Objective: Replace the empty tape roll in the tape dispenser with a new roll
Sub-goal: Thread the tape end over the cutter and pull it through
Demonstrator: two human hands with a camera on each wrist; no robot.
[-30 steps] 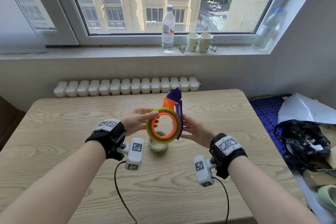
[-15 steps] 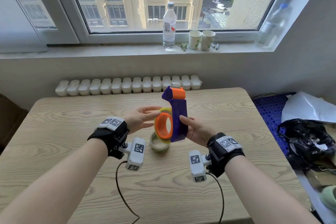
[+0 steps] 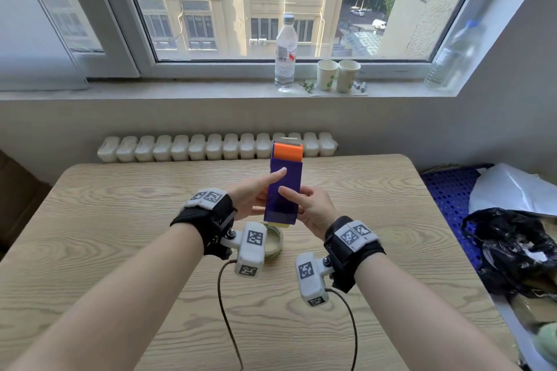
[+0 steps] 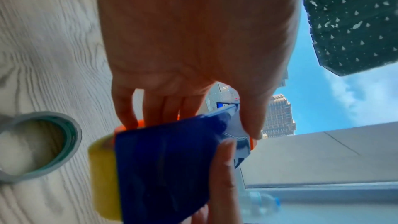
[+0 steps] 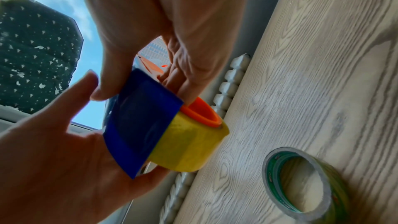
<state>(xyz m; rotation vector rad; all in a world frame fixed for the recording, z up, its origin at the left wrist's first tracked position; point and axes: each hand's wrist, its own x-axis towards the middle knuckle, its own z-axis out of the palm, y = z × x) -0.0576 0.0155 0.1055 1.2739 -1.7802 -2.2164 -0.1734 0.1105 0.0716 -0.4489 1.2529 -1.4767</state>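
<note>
A blue tape dispenser with an orange top stands upright in the air over the table, its flat back towards me. A yellow tape roll sits on its orange hub; only a sliver of that roll shows in the head view. My left hand pinches the dispenser, thumb on its face and fingers behind. My right hand grips it from the right, thumb on the blue face. A second roll with a grey core lies flat on the table below.
The wooden table ends at a white radiator by the wall. A water bottle and two paper cups stand on the sill. A black bag and blue mat lie to the right. Wrist cables trail over the near table.
The dispenser has turned from side-on, with the roll's open face showing, to its blue back facing me. My left thumb has come onto its face; both hands now hold it.
</note>
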